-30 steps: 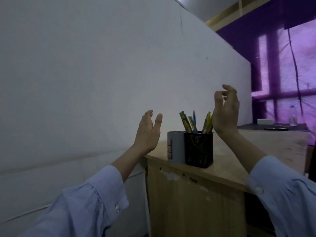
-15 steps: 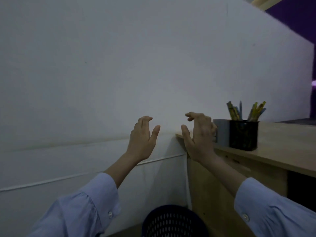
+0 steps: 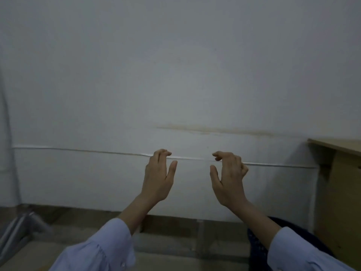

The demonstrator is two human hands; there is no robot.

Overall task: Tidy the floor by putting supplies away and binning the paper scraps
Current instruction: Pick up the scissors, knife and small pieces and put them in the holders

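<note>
Presently left hand (image 3: pixel 157 179) and right hand (image 3: pixel 229 179) hover empty before the wall (image 3: pixel 175 75), each grip loosely wide.

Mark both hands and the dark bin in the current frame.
left hand (image 3: pixel 158 178), head view, back of the hand.
right hand (image 3: pixel 229 180), head view, back of the hand.
dark bin (image 3: pixel 256 249), head view, perforated wall.

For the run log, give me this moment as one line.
left hand: raised, holding nothing | right hand: raised, holding nothing | bin: on floor beside desk, partly behind right arm
</note>
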